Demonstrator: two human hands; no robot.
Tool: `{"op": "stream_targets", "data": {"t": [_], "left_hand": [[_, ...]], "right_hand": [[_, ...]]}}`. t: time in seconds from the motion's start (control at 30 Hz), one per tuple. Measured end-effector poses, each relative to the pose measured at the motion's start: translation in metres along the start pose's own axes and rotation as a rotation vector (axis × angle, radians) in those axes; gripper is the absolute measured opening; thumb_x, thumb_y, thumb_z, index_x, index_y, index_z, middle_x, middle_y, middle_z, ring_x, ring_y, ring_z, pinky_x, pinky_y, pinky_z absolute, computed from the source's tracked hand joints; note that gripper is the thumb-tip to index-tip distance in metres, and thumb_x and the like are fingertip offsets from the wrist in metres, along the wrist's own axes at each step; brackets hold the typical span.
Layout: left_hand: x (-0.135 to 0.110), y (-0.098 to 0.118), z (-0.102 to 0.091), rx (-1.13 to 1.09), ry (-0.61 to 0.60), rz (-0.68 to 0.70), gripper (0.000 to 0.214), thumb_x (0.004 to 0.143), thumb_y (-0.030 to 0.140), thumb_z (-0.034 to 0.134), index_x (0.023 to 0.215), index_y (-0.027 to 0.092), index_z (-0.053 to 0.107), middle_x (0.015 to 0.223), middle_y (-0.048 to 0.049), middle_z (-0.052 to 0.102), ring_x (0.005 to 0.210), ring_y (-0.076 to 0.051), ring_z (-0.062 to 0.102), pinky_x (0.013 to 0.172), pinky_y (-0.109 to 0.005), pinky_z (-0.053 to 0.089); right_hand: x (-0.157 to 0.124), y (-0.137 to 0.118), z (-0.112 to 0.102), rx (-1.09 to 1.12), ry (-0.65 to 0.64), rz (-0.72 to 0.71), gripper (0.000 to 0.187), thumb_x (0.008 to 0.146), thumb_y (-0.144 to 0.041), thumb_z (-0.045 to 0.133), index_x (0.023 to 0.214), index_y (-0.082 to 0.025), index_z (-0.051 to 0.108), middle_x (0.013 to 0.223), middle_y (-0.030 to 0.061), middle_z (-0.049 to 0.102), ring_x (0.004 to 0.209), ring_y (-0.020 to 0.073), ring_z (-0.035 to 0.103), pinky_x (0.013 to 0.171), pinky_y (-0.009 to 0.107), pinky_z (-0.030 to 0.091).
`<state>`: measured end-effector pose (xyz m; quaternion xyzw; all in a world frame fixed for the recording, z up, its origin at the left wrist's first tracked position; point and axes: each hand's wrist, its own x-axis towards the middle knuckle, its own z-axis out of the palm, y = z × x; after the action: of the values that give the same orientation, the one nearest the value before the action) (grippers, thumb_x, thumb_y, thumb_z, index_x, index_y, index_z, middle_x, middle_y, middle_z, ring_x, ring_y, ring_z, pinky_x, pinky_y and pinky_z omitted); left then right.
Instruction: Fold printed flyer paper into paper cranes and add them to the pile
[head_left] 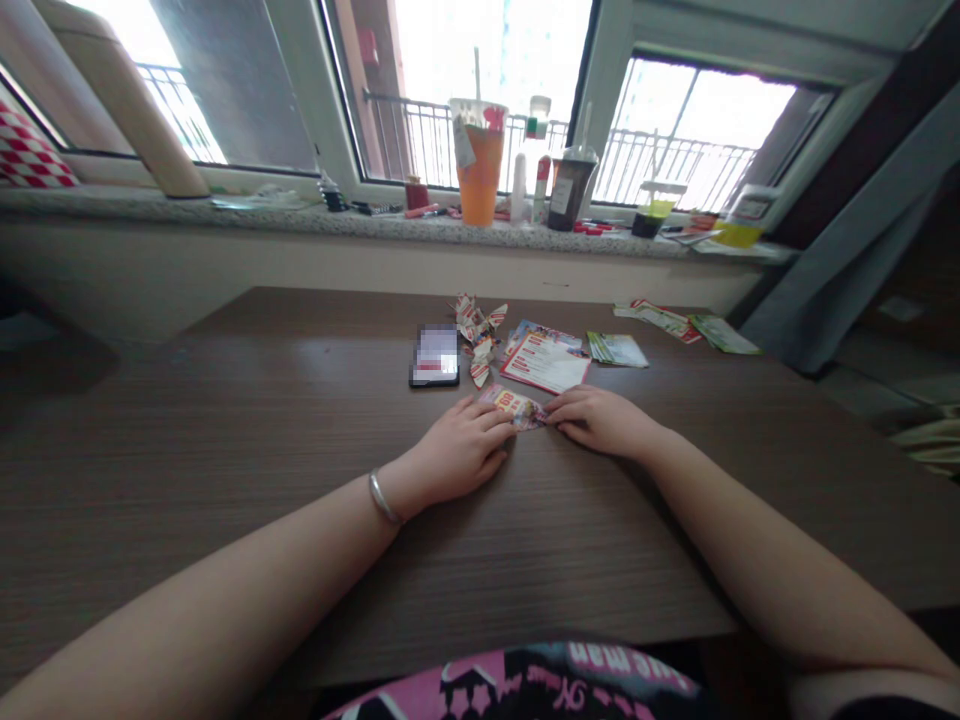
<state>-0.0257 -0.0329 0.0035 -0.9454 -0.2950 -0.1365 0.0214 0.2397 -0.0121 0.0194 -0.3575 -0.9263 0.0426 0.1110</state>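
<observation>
A small folded piece of printed paper (516, 408) lies on the brown wooden table (225, 420). My left hand (461, 450), with a silver bracelet on its wrist, rests on the table and presses the paper's left end with closed fingers. My right hand (600, 420) pinches the paper's right end against the table. Just beyond the hands lie finished paper cranes (478, 335), a phone (435, 355) and a red and white leaflet (546, 362).
More leaflets (616, 349) and paper scraps (660, 318) lie at the far right of the table. The windowsill behind holds an orange drink cup (480, 165), a dark drink cup (570, 185), bottles and small items. A grey curtain (840, 260) hangs at right.
</observation>
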Motion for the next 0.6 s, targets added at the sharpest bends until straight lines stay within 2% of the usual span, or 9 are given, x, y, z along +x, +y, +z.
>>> {"op": "stream_targets", "data": {"t": [0.13, 0.27, 0.47, 0.6], "left_hand": [[0.002, 0.000, -0.002, -0.013, 0.001, 0.021, 0.026, 0.089, 0.027, 0.052, 0.113, 0.017, 0.059, 0.126, -0.0083, 0.059, 0.120, -0.024, 0.050, 0.111, -0.044, 0.033], [0.004, -0.002, -0.001, -0.037, 0.011, 0.051, 0.033, 0.090, 0.026, 0.051, 0.122, 0.018, 0.056, 0.126, -0.0091, 0.058, 0.120, -0.023, 0.049, 0.111, -0.043, 0.034], [0.006, -0.004, -0.001, -0.038, -0.006, 0.067, 0.039, 0.090, 0.027, 0.052, 0.128, 0.020, 0.055, 0.130, -0.0093, 0.056, 0.121, -0.025, 0.048, 0.109, -0.043, 0.036], [0.004, -0.006, 0.002, -0.014, -0.022, 0.074, 0.044, 0.092, 0.030, 0.050, 0.135, 0.023, 0.049, 0.140, -0.0064, 0.051, 0.130, -0.025, 0.043, 0.115, -0.046, 0.024]], "right_hand": [[0.004, -0.009, 0.011, 0.064, 0.028, -0.126, 0.032, 0.087, -0.017, 0.053, 0.115, -0.022, 0.068, 0.124, 0.0079, 0.065, 0.114, 0.0200, 0.058, 0.101, 0.037, 0.044], [0.007, -0.016, 0.015, 0.067, 0.045, -0.183, 0.031, 0.090, -0.018, 0.050, 0.114, -0.020, 0.069, 0.123, 0.0083, 0.065, 0.114, 0.0196, 0.058, 0.100, 0.036, 0.045], [0.011, -0.023, 0.018, 0.012, 0.094, -0.157, 0.027, 0.089, -0.015, 0.050, 0.106, -0.020, 0.070, 0.114, 0.0080, 0.068, 0.104, 0.0185, 0.062, 0.094, 0.035, 0.048], [0.012, -0.024, 0.019, -0.084, 0.113, -0.124, 0.026, 0.092, -0.018, 0.048, 0.105, -0.021, 0.070, 0.113, 0.0065, 0.069, 0.101, 0.0192, 0.062, 0.092, 0.034, 0.048]]}}
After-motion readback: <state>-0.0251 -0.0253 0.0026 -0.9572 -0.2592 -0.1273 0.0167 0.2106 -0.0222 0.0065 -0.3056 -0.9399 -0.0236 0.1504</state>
